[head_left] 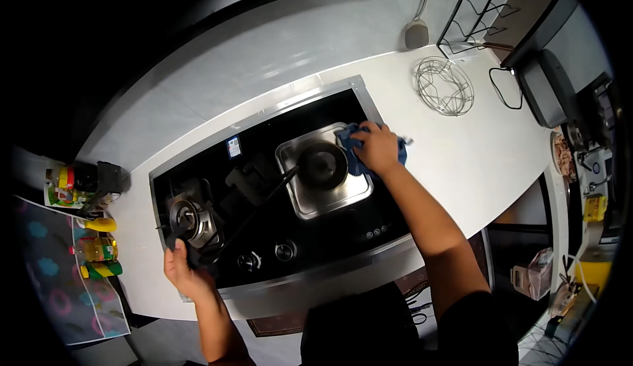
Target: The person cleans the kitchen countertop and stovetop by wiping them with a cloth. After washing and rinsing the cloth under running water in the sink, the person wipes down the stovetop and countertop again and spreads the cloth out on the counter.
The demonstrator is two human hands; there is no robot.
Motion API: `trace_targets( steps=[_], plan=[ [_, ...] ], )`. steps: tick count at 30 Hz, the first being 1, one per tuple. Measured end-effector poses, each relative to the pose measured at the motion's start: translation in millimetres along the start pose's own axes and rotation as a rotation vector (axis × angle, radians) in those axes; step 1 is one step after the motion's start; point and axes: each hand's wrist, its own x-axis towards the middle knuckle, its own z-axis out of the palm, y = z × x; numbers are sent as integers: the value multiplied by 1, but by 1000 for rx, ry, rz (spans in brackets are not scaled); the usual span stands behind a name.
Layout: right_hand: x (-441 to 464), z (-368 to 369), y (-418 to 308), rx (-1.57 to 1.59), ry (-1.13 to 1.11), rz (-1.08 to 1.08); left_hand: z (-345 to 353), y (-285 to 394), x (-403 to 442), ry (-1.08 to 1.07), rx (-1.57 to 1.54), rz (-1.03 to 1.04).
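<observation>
My right hand (pixel 378 148) is closed over a dark blue cloth (pixel 356 163), pressed on the right edge of a square steel burner tray (pixel 303 204). A round black burner part (pixel 322 166) sits in the middle of that tray. My left hand (pixel 184 272) is at the front left corner of the black gas stove (pixel 316 237). Its fingers pinch a dark piece (pixel 175 237) whose kind I cannot make out against the black glass. Just beyond it is the left burner (pixel 187 220), with its silver rings showing.
Two knobs (pixel 284 251) are at the stove's front. On the white counter (pixel 435 162) to the right lies a round wire rack (pixel 444 86), with a black rack (pixel 471 20) behind. A spatula (pixel 417 33) hangs on the wall. Bottles (pixel 97 249) stand at the far left.
</observation>
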Motion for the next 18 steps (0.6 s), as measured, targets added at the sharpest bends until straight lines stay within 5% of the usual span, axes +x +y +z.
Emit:
trace_targets(
  steps=[8,18],
  plan=[
    [102,24,-31,10,-109,-321,61,-16,-18,132,47,67],
    [7,-9,43,-23,23,-233,126,-65,-37,105,99,155]
  ],
)
